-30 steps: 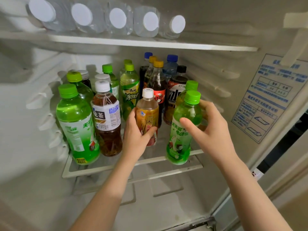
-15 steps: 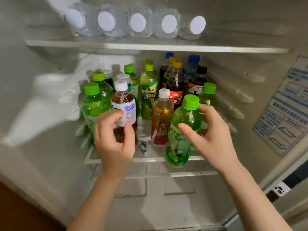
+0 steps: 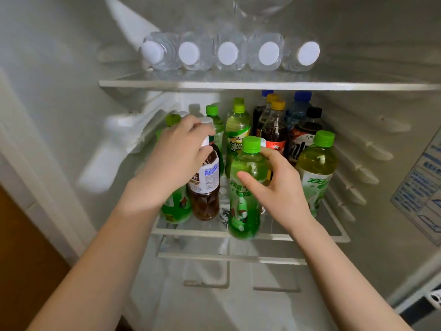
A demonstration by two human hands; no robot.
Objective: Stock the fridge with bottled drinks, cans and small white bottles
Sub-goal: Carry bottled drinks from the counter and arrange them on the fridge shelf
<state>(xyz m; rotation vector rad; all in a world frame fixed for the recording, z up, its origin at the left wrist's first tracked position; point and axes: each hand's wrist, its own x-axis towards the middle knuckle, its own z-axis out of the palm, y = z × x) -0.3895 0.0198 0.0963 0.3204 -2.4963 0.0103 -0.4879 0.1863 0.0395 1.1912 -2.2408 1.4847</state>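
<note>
The open fridge's middle glass shelf (image 3: 329, 237) holds several upright drink bottles. My left hand (image 3: 176, 161) grips the neck and shoulder of a brown tea bottle with a white cap (image 3: 205, 194) at the shelf's front left. My right hand (image 3: 276, 187) holds a green bottle with a green cap (image 3: 245, 204), standing at the front edge. A second green bottle (image 3: 317, 168) stands to its right. Behind them are a yellow-green bottle (image 3: 237, 132), cola bottles with yellow caps (image 3: 274, 130) and a dark bottle (image 3: 305, 137).
Several clear water bottles with white caps (image 3: 228, 53) lie on their sides on the upper shelf (image 3: 238, 84). A green bottle (image 3: 175, 206) stands partly behind my left wrist. A blue-printed label (image 3: 424, 192) is on the right wall. Another shelf (image 3: 229, 258) sits below.
My left hand has left the orange-labelled bottle and moved left onto the brown tea bottle. My right hand has shifted the green bottle leftward along the front edge. The camera tilted upward.
</note>
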